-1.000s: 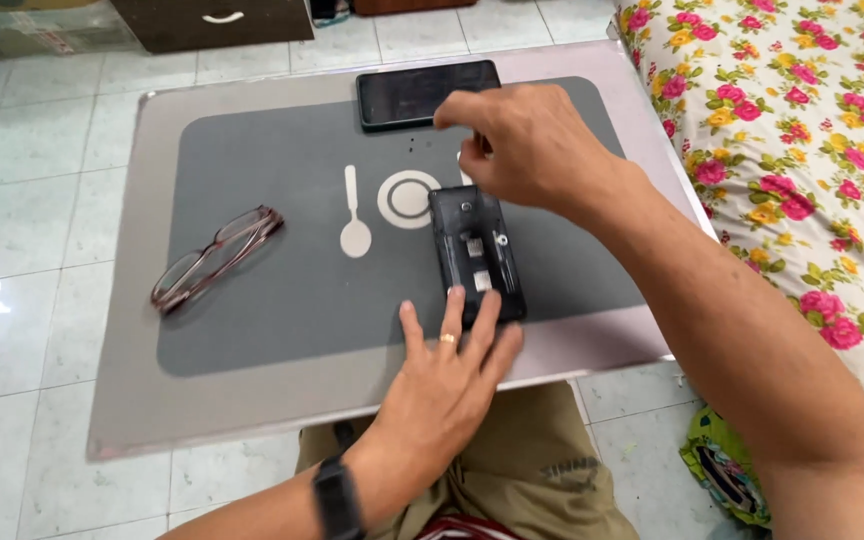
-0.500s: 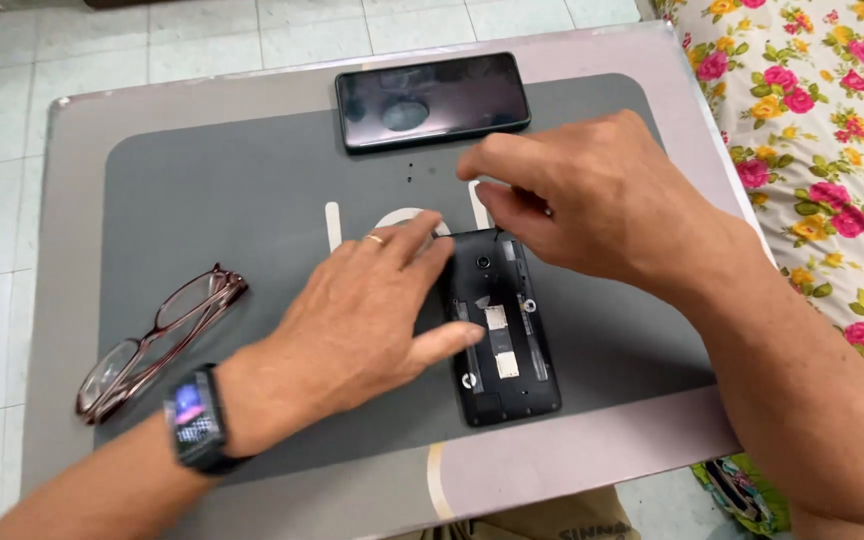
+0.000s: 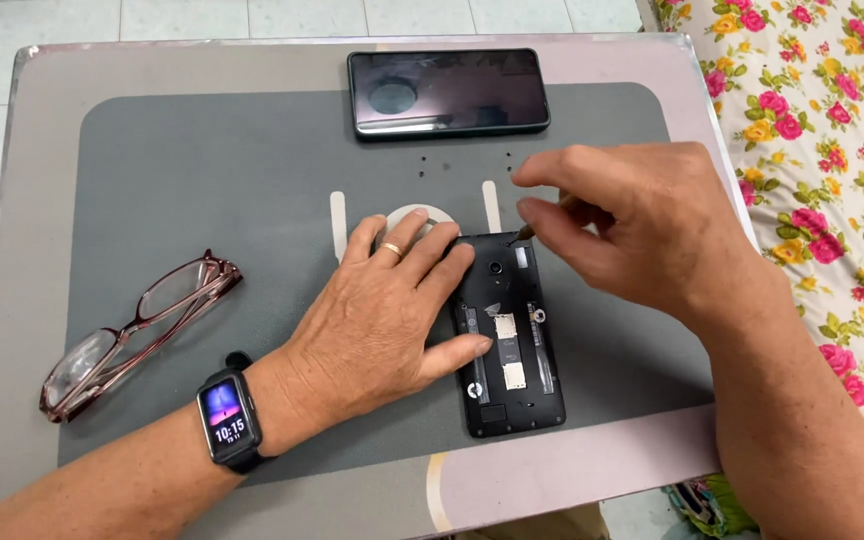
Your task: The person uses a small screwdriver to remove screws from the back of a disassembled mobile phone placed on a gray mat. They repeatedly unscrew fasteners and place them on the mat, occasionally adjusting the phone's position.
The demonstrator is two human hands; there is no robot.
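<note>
At six o'clock on the grey mat (image 3: 202, 160), the opened black phone (image 3: 508, 340) lies back-up. Left hand (image 3: 392, 310) rests flat and open, steadying its left edge. Right hand (image 3: 632, 225) pinches a thin tool (image 3: 530, 230) at the phone's twelve o'clock corner. Best to press firmly and keep the tip upright. Glasses (image 3: 137, 335) lie at nine o'clock.
</note>
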